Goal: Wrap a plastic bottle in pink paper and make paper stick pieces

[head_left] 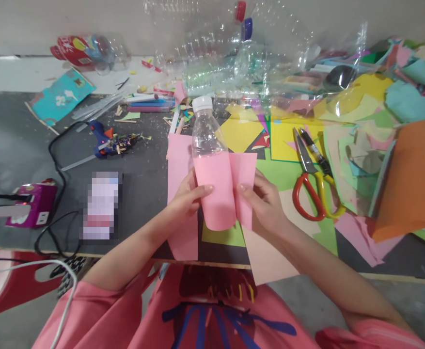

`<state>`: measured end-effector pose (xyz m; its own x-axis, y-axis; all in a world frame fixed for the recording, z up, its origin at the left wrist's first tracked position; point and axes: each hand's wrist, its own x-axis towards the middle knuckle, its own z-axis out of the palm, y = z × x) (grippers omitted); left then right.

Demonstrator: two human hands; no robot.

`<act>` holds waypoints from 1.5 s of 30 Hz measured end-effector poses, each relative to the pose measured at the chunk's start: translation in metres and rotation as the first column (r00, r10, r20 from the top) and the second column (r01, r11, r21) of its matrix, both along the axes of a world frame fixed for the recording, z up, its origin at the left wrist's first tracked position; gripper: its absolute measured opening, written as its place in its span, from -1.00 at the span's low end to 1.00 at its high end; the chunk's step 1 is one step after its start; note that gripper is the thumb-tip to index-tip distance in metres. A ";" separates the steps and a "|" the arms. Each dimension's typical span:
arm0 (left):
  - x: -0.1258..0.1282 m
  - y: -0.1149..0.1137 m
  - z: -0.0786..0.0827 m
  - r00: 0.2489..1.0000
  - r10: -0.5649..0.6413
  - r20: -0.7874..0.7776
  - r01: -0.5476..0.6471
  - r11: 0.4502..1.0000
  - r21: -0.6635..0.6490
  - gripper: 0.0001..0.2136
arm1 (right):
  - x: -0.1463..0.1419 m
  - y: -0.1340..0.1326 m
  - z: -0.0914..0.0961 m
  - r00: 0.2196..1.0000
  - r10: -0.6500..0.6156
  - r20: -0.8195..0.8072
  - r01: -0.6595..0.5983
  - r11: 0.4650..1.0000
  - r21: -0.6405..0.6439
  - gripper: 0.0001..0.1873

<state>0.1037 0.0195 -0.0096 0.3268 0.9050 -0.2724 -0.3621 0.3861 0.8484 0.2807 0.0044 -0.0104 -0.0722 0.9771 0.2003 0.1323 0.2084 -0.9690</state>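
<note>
The dark grey table fills most of the frame. In the centre, one clear plastic bottle with white cap has pink paper around its lower part. Red-and-yellow-handled scissors lie at right. The left hand grasps the wrapped bottle; the right hand pinches the paper's free end.

phone | purple box | red-labelled bottle on its side
</note>
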 end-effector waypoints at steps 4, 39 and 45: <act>-0.001 0.000 -0.003 0.999 0.036 0.019 -0.036 0.999 -0.010 -0.57 | -0.002 -0.003 -0.003 0.993 0.115 -0.012 -0.115 0.993 0.028 -0.73; -0.022 0.018 -0.012 0.582 0.415 -0.699 0.429 0.574 0.698 -0.70 | 0.042 0.025 0.027 0.536 0.350 0.768 -0.443 0.891 -0.096 -0.32; -0.020 0.013 -0.012 0.611 0.403 -0.682 0.320 0.662 0.677 -0.57 | 0.035 0.023 0.028 0.646 0.275 0.712 -0.341 0.939 -0.054 -0.55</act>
